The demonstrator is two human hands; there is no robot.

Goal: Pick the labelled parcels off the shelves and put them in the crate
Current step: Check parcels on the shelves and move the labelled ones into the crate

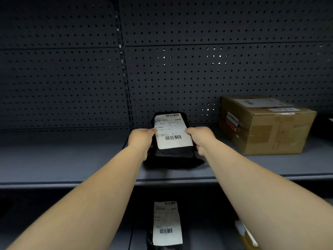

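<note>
both hands clasp the black parcel (173, 139) on the grey shelf (72, 159), the left hand (141, 138) and right hand (201, 138) on opposite sides, fingers curled onto its edges beside the white label (171, 131). the bag looks soft, so squeeze evenly and lift straight up before drawing it back over the shelf lip. the box (264, 125) stands near on the right; keep clear of it. the undersides of the fingers are hidden, so grip depth is unclear. the crate is out of view.
</note>
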